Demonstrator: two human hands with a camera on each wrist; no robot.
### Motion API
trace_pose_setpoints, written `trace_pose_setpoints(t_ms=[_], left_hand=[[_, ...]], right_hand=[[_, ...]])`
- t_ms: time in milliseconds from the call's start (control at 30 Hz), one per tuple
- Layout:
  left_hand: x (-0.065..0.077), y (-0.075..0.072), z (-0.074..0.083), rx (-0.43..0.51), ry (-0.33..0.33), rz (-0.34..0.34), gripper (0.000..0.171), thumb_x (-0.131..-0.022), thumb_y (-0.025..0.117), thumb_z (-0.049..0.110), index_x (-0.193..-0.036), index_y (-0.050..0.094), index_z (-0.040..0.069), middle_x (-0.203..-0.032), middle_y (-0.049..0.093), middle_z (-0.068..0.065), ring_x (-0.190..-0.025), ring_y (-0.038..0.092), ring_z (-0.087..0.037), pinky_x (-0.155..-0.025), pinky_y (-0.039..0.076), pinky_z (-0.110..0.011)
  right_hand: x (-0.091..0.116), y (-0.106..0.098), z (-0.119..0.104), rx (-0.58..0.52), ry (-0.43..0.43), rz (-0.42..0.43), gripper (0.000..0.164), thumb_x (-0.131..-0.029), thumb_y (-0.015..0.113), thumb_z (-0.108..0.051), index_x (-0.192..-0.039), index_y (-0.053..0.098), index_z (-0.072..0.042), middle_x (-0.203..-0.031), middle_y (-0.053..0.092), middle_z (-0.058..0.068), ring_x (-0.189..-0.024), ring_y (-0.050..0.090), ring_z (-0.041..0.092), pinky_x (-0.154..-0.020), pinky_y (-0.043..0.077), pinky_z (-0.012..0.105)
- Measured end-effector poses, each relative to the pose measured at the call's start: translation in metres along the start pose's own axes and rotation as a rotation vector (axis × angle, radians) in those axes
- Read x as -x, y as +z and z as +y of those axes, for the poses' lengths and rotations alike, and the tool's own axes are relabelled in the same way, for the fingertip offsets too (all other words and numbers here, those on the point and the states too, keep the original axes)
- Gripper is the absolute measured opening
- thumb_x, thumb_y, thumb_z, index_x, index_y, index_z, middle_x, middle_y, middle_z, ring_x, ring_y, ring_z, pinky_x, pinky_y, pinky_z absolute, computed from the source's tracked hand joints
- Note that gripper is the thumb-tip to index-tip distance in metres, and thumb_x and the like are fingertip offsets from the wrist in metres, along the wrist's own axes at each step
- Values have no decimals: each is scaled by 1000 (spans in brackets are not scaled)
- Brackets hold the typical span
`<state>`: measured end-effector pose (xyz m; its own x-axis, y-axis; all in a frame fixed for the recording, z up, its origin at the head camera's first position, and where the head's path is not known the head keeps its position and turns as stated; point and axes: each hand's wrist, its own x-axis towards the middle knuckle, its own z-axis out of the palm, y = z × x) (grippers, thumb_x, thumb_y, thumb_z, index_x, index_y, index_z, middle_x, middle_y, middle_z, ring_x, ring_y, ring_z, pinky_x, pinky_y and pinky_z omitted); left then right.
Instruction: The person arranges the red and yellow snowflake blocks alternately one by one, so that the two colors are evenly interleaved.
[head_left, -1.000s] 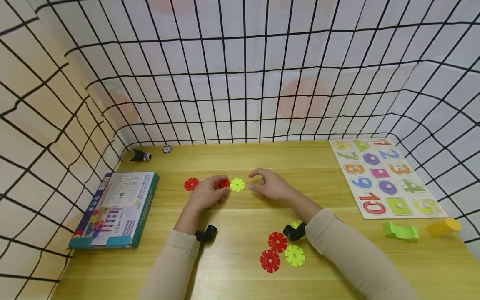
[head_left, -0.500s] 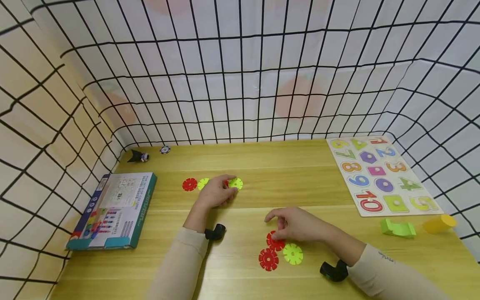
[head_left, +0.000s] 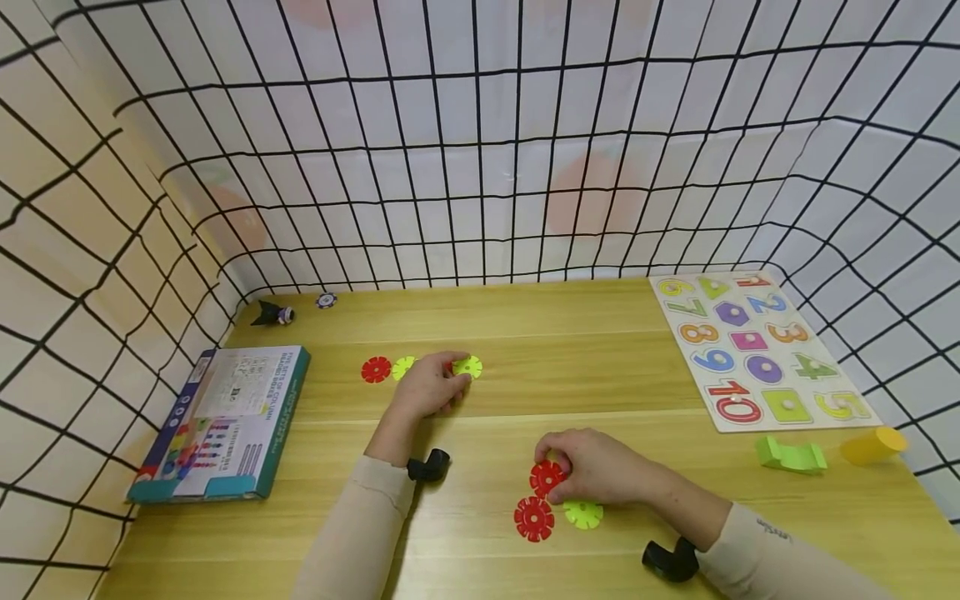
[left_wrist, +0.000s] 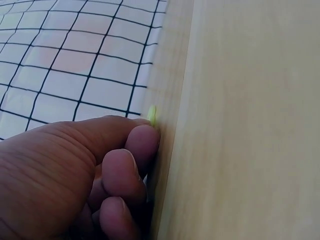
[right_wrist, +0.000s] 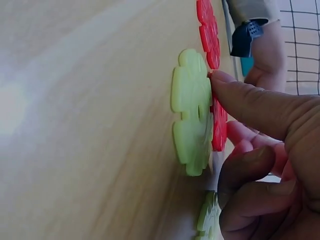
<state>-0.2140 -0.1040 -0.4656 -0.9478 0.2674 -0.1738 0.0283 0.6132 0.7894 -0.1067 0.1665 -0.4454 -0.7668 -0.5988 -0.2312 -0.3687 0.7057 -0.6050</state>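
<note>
In the head view, my left hand [head_left: 429,385] rests over a row of notched plastic discs. Its thumb and forefinger bracket a mostly covered red interlocking disc, beside a yellow-green disc [head_left: 468,367] at the row's right end. A red disc [head_left: 376,369] and another yellow-green disc [head_left: 402,367] show left of the hand. Nearer the front, my right hand [head_left: 600,468] pinches a red interlocking disc [head_left: 546,479] by its edges. Another red disc [head_left: 534,519] and a yellow-green disc [head_left: 583,515] lie close by. The right wrist view shows a further yellow-green disc [right_wrist: 207,220] beneath the curled fingers.
A boxed set [head_left: 221,425] lies at the left. A number puzzle board [head_left: 765,354] is at the right, with a green block [head_left: 791,456] and yellow cylinder [head_left: 873,446] before it. A small dark figure [head_left: 272,314] and a chip [head_left: 326,300] sit at the back left.
My right hand has come back from the row to the loose discs and now holds a red one. My left hand has shifted slightly right along the row.
</note>
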Motion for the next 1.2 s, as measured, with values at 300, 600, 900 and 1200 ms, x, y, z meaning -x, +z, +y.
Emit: trace_pose_setpoints(t_ms=[300, 600, 900, 1200], left_hand=[[0, -2, -4, -2, 2, 1, 43, -89, 63, 27, -130, 53, 21, -67, 61, -3, -46, 57, -19, -44, 49, -33], [0, -2, -4, 1, -13, 7, 43, -88, 63, 28, -130, 53, 21, -66, 61, -3, -46, 57, -19, -44, 49, -33], [0, -2, -5, -12, -32, 8, 43, -88, 63, 29, -129, 54, 23, -65, 61, -3, -46, 57, -19, -44, 49, -33], [-2, -1, -4, -19, -20, -4, 42, -88, 63, 30, -128, 55, 22, -65, 62, -3, -45, 57, -20, -44, 49, -33]], right_hand=[[-2, -4, -3, -10, -4, 15, 34, -71, 79, -35, -93, 54, -29, -77, 51, -9, -66, 48, 8, -57, 42, 24], [-21, -28, -5, -386, 11, -17, 17, -85, 68, -21, -98, 58, -18, -75, 57, 8, -56, 62, 24, -51, 53, 37], [-88, -41, -4, -340, 124, 220, 21, -87, 66, -18, -106, 58, -18, -74, 58, 9, -59, 63, 23, -52, 53, 35], [-133, -40, 7, -368, 237, 242, 21, -89, 63, -17, -105, 52, -10, -62, 62, 11, -49, 58, 20, -49, 51, 31]])
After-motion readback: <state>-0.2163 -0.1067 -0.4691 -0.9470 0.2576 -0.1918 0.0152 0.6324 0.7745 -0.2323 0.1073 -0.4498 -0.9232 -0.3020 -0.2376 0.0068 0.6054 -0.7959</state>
